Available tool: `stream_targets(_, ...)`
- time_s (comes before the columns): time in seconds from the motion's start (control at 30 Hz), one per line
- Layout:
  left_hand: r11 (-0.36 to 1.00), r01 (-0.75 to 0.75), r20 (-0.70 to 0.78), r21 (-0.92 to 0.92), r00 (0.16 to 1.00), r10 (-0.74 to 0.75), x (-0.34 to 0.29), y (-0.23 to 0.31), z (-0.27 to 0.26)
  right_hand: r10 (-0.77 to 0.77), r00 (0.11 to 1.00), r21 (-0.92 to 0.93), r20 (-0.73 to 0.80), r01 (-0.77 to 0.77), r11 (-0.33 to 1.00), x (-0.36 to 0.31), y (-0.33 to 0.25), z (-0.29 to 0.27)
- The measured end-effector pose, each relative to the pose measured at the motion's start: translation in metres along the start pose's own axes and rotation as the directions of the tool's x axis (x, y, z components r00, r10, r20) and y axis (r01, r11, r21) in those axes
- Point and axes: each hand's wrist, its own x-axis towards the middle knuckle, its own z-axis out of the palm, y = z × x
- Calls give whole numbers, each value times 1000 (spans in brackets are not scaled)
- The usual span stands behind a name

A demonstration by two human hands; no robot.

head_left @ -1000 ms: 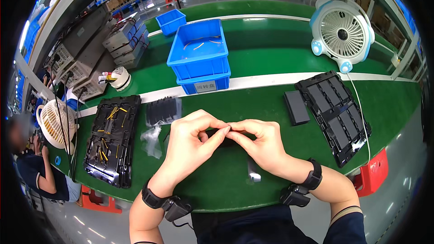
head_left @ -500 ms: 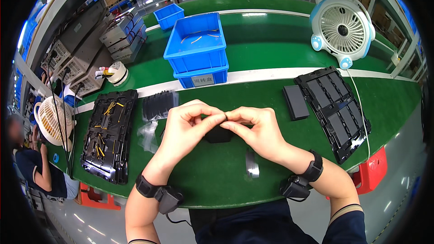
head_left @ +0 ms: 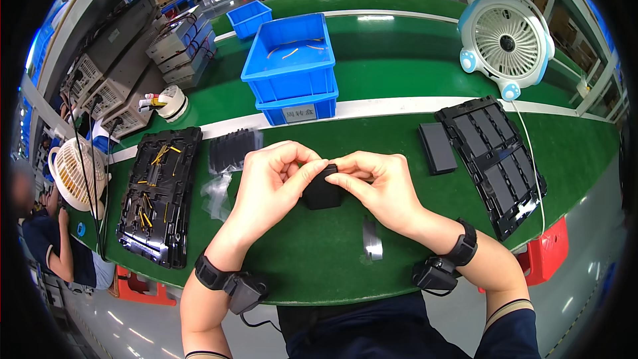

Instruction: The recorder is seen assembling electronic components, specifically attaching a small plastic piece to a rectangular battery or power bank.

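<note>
A small black rectangular block (head_left: 322, 196) stands on the green table in front of me, between my two hands. My left hand (head_left: 279, 176) pinches at the block's upper left corner, thumb and forefinger pressed together. From the other side, my right hand (head_left: 377, 181) is closed in a pinch at the upper right corner. Any small part between the fingertips is too hidden to make out. To the right of my hands lies a flat black block (head_left: 437, 148), beside a black tray (head_left: 492, 159) with similar blocks in its slots.
At the left, a black tray (head_left: 159, 193) holds yellow strips. Black sheets (head_left: 234, 151) and clear film (head_left: 217, 196) lie beside it. A shiny strip (head_left: 372, 239) rests near my right wrist. Stacked blue bins (head_left: 289, 83) and a fan (head_left: 506, 43) stand behind; a person (head_left: 63, 246) sits left.
My fingertips have parted slightly at the block's top, and more of its upper face and edge shows. Both hands stay close to the block.
</note>
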Motion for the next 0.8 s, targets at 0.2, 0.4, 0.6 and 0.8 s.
stream_targets(0.2, 999, -35, 43, 37, 999, 34, 1, -3, -6, 6, 998, -39, 67, -3, 999, 3, -2, -2)
stream_targets(0.4, 754, 378, 117, -537, 918, -378, 7, -14, -10, 147, 982, 258, 121, -174, 950, 9, 9, -11)
stream_targets(0.6, 882, 270, 117, -385, 963, -244, 6, -26, -8, 187, 973, 299, 137, -220, 928, 11, 12, -10)
stream_targets(0.8, 947, 199, 48, -252, 980, -193, 1, -22, -5, 183, 975, 246, 122, -209, 947, 9, 12, -9)
